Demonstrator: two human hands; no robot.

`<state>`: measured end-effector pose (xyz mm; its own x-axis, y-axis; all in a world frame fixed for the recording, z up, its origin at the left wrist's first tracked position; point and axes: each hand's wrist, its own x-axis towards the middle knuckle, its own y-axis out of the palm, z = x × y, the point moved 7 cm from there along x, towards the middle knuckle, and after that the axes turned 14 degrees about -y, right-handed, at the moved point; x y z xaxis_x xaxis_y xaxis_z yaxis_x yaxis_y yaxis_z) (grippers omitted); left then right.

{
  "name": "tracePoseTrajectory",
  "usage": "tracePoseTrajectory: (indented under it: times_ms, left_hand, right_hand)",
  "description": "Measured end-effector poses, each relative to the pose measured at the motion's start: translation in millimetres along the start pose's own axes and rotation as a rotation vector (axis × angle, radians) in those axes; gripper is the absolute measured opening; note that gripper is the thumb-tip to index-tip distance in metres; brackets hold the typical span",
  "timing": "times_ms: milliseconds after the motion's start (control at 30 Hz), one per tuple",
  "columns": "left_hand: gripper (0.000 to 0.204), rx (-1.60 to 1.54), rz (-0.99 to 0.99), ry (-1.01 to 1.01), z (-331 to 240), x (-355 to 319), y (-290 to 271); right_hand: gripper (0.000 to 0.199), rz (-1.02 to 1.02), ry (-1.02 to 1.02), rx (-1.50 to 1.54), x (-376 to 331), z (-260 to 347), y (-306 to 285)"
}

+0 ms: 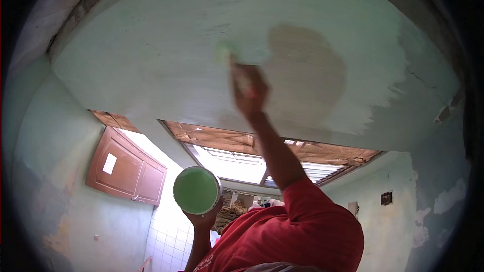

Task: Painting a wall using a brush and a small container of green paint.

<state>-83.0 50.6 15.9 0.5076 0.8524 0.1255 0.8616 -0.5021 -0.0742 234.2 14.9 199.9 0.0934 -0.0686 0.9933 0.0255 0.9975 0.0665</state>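
Observation:
My right hand [250, 89] is raised and closed round the handle of a paintbrush [229, 53]. Motion smears the brush, and its green head is against the broad pale green plastered surface [166, 55] above. Low and left of centre, my left hand [204, 216] grips a round white bucket [220, 185] from below and the side. Green paint [194, 190] shows inside the bucket, whose mouth faces the camera. My right arm, in a red sleeve [317, 211], stretches up between the two.
A grey, uneven patch [388, 116] borders the green at right, near a crack. Behind my arm is a bright framed opening [227, 158] with slats. A brown door [123, 166] with a white paper is at left, above white tiles [169, 244]. A dark wall box [386, 198] is at right.

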Motion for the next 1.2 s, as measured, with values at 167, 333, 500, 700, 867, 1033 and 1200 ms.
tracePoseTrajectory:
  times_ms: [167, 333, 500, 700, 867, 1033, 1200]
  left_hand:
    - [0.11, 0.027, -0.054, 0.001, 16.1, -0.3, -23.0]
    - [0.11, 0.01, -0.089, -0.027, 27.5, 5.4, -35.3]
    - [0.109, -0.013, -0.05, 0.015, 20.6, 17.3, -19.3]
    - [0.103, -0.013, 0.043, 0.051, -6.6, 27.9, 17.4]
    - [0.088, -0.063, 0.083, 0.16, -34.2, 29.6, 33.0]
    - [0.096, 0.028, 0.031, 0.079, -18.2, 28.4, 12.1]
    - [0.095, -0.04, -0.003, 0.076, -8.2, 32.6, 3.7]
  right_hand:
    - [0.01, -0.214, 0.064, -0.366, 5.5, -64.6, -212.2]
    - [0.011, -0.359, -0.116, -0.863, 22.3, -66.1, -307.4]
    - [0.009, -0.306, -0.126, -0.774, 15.6, -60.7, -210.2]
    - [0.03, 0.12, -0.005, -0.092, 11.8, 34.3, 15.2]
    - [0.029, 0.028, -0.015, -0.015, 28.2, 9.7, -2.5]
    - [0.014, -0.204, -0.044, -0.374, 54.0, -72.7, -239.6]
    - [0.014, -0.495, 0.004, -0.662, 67.3, -87.2, -364.3]
